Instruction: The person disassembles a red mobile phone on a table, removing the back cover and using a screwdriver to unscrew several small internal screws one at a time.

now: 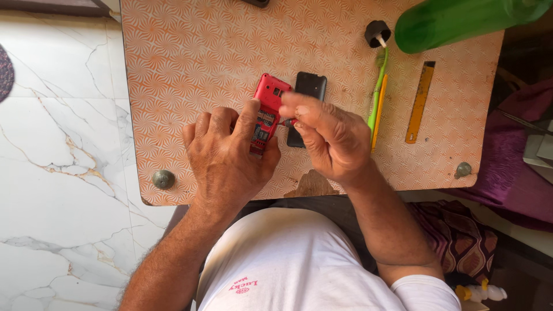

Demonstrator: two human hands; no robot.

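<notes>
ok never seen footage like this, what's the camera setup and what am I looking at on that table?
There is no machine here. It is one camera worn on a person's head, looking straight down at their own bare hands and lap.

The left hand holds a red phone, opened at the back, flat on a small orange patterned table. The right hand pinches a thin tool, probably a screwdriver, against the phone; its tip is mostly hidden.

Behind the hands lies a black cover. To the right are a green toothbrush, an orange stick beside it, a yellow ruler, a small black cap and a green bottle.
</notes>
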